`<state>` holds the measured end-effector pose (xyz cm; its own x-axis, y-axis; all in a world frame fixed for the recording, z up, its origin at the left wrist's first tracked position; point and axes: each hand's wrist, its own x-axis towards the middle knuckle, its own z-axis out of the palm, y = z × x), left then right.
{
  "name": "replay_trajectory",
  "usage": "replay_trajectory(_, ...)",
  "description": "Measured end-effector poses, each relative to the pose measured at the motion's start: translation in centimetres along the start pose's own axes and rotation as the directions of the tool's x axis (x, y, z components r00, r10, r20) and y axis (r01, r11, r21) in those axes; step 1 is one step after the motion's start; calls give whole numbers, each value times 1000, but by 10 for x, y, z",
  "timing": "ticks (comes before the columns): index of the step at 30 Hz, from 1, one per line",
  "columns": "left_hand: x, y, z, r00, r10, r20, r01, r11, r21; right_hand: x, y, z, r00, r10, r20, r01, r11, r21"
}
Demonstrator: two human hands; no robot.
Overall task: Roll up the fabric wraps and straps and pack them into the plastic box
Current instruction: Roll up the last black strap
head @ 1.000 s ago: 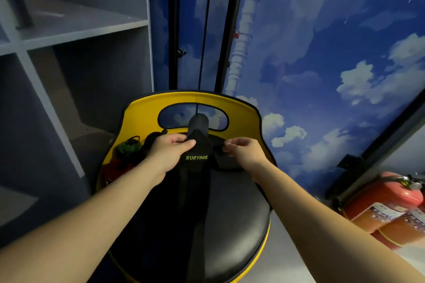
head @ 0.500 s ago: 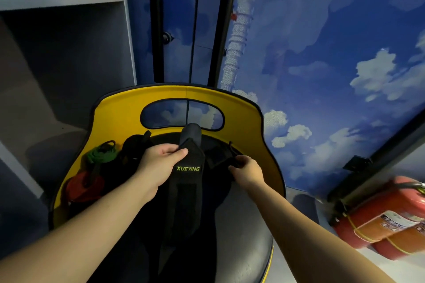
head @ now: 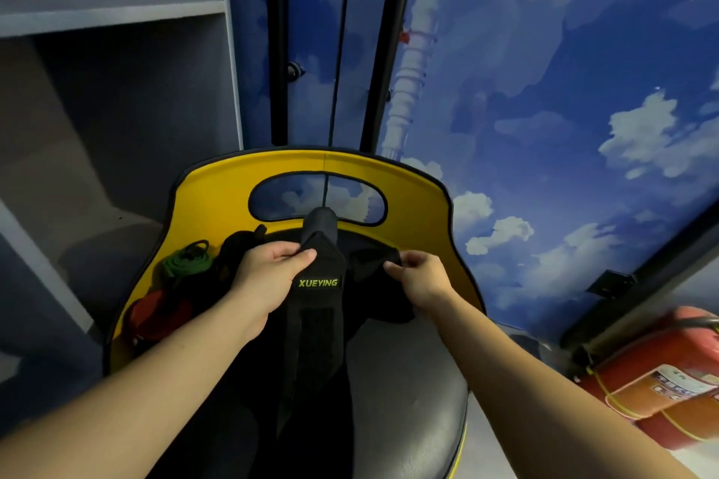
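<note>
Left hand [head: 268, 280]: gripping the black wrap [head: 320, 307] at its upper left edge, thumb and fingers pinching the fabric just above the "XUEYING" lettering.
Right hand [head: 422, 280]: fingers curling closed, pinching a second piece of dark fabric [head: 373, 259] at 3 o'clock from the wrap.
Black wrap: lying lengthwise along the middle of the seat [head: 408, 393], its far end showing a rolled portion at 12 o'clock, its near end trailing toward 6 o'clock.
Seat: black cushion with a yellow backrest [head: 218, 202] standing at 12 o'clock.
Green strap [head: 186, 264]: lying coiled at 9 o'clock from the left hand, against the backrest.
Red strap [head: 155, 317]: lying at 8 o'clock, just below the green strap.
Fire extinguishers [head: 657, 381]: lying at 4 o'clock, well apart from the seat.
Plastic box: location cannot be told.
</note>
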<state>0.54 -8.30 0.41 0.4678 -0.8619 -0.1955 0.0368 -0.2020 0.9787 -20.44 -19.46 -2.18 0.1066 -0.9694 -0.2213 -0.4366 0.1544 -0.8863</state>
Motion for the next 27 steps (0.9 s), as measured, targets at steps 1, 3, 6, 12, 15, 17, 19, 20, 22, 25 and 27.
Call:
replay_trajectory(1, -5, 6, -2, 1000, 4, -14, -4, 1000, -10, -7, -12, -6, 999, -19, 33, 16, 997, 79)
replay_trajectory(3, -15, 16, -7, 999, 17, -38, -18, 999, -32, -25, -37, -18, 992, -54, 114, 31, 980, 195)
replay_trajectory(6, -34, 32, -15, 997, 67, -46, -69, 996, -52, -48, -66, -32, 977, -110, 181, 54, 955, 292)
replay_trajectory(12, -77, 60, -37, 978, 148, -150, -154, 987, -32, -102, -111, -49, 956, -199, 215, 99, 909, 404)
replay_trajectory(15, -99, 71, -48, 970, 183, -158, -187, 982, -12, -128, -131, -60, 947, -234, 220, 111, 881, 461)
replay_trajectory(17, -110, 78, -54, 975, 184, -126, -184, 983, 12, -143, -141, -65, 935, -268, 231, 124, 860, 494)
replay_trajectory(19, -122, 85, -58, 982, 167, -87, -167, 986, 0, -157, -149, -69, 927, -296, 232, 149, 855, 497)
replay_trajectory(20, -127, 90, -60, 985, 154, -72, -156, 988, -18, -165, -153, -70, 920, -312, 236, 162, 852, 497)
replay_trajectory(22, -138, 101, -60, 992, 118, -41, -121, 990, -77, -180, -157, -70, 899, -351, 263, 188, 850, 492)
replay_trajectory(25, -154, 122, -59, 998, 53, 33, -46, 982, -185, -196, -159, -67, 855, -395, 336, 207, 854, 477)
replay_trajectory(27, -163, 135, -59, 995, -8, 95, 30, 972, -232, -205, -158, -62, 814, -421, 400, 218, 860, 462)
